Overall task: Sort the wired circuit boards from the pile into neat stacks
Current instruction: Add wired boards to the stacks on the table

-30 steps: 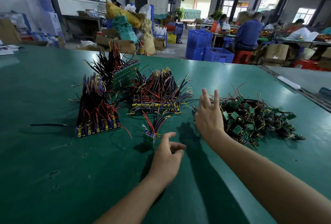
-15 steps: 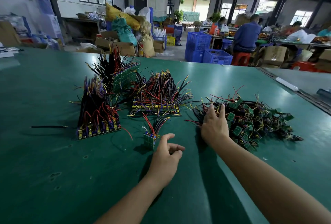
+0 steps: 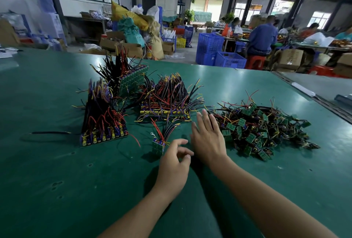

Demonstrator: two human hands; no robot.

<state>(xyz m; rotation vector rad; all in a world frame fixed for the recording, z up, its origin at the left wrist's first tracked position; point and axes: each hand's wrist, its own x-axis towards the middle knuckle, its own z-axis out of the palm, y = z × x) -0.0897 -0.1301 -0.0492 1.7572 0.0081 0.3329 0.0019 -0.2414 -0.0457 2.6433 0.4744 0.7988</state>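
A loose pile of small green wired circuit boards (image 3: pixel 261 127) lies on the green table (image 3: pixel 57 180) at the right. Three neat stacks of wired boards stand at the left and centre: a front-left stack (image 3: pixel 103 123), a back stack (image 3: pixel 131 79) and a middle stack (image 3: pixel 167 102). A small short stack (image 3: pixel 158 145) with red and black wires stands in front of them. My right hand (image 3: pixel 207 138) hovers with straight fingers at the pile's left edge, holding nothing. My left hand (image 3: pixel 174 163) rests just right of the short stack, fingers loosely curled and empty.
A loose black wire (image 3: pixel 49 133) lies on the table at the left. Blue plastic crates (image 3: pixel 219 53), cardboard boxes and bags stand beyond the table's far edge. Seated people work at tables at the back right. A second table (image 3: pixel 323 87) adjoins on the right.
My right hand went down onto the pile's left edge, then pulled back left toward my left hand, empty. My left hand stayed beside the short stack.
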